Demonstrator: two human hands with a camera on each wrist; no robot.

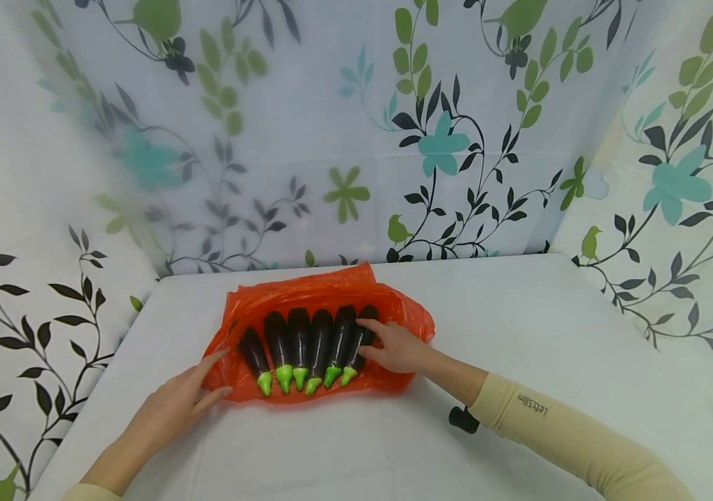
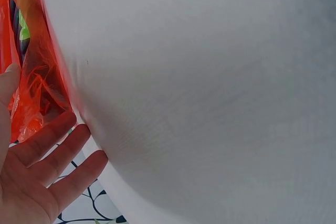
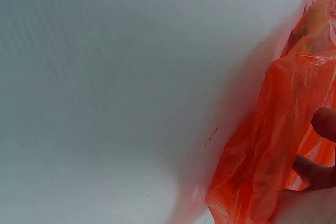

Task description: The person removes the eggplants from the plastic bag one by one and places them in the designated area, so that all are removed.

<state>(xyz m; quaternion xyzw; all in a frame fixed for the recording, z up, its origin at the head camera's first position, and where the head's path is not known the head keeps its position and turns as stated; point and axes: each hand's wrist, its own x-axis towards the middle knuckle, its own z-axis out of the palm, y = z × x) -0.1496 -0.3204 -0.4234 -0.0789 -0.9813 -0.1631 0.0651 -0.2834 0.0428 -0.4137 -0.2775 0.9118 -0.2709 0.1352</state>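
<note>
Several dark purple eggplants (image 1: 299,341) with bright green stem ends lie side by side in an open red plastic bag (image 1: 325,285) on the white table. At the bag's left edge is my left hand (image 1: 171,400), thumb and fingers spread apart with nothing held; its fingertips meet the red plastic (image 2: 39,85) in the left wrist view. My right hand (image 1: 397,346) reaches in over the bag's right side. Its spread fingertips rest at the rightmost eggplant (image 1: 361,337). In the right wrist view, part of that hand (image 3: 315,174) shows inside the bag's rim.
A white cloth covers the table (image 1: 519,313). Behind and at both sides hangs a curtain (image 1: 306,139) printed with leaves, flowers and birds. A small black object (image 1: 463,419) sits beneath the right forearm, partly hidden by the sleeve (image 1: 557,424).
</note>
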